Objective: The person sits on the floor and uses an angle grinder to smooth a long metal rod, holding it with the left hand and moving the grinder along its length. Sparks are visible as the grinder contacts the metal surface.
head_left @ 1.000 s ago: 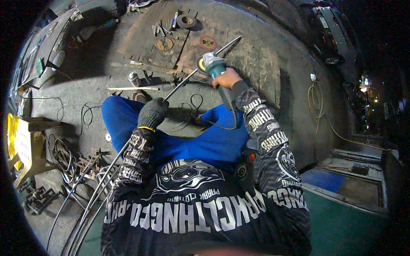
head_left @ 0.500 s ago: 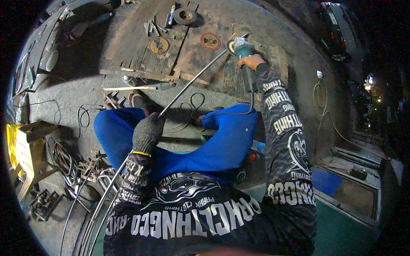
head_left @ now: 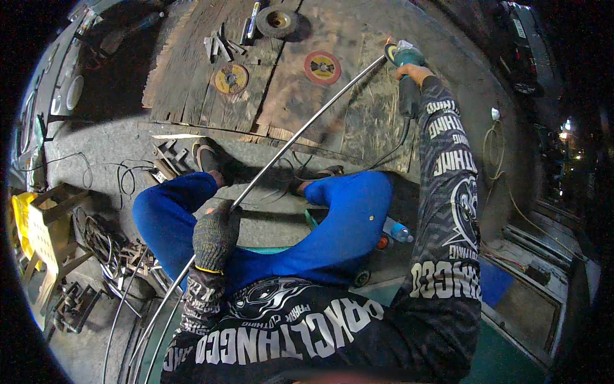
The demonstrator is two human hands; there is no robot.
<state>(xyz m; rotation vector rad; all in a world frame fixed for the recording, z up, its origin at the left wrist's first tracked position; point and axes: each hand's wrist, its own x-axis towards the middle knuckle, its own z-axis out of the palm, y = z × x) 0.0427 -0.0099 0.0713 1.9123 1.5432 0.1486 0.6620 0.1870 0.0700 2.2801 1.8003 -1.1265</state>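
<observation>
My gloved left hand [head_left: 217, 237] is closed around a long thin metal rod [head_left: 307, 128], which slants from my lap up to the far right. In my bare right hand [head_left: 414, 72], held out at arm's length, is a green angle grinder [head_left: 407, 99] with its cord trailing back toward my knee. The grinder's disc [head_left: 391, 52] meets the far end of the rod, where a small orange glow shows. Both lie over a worn wooden board [head_left: 185, 89]. On it rest a red-rimmed disc [head_left: 322, 67] and a yellow disc [head_left: 231, 79].
Short metal strips [head_left: 220, 48], a marker [head_left: 254, 13] and a small wheel [head_left: 277, 22] occupy the board's far side. A plastic bottle [head_left: 398, 230] lies by my right knee. More rods [head_left: 125, 294] and scrap metal sit at left, near a yellow chair [head_left: 48, 224].
My right hand and the grinder have moved right and farther away. The rod's far end has swung right with them, while my left hand has drawn slightly nearer to me.
</observation>
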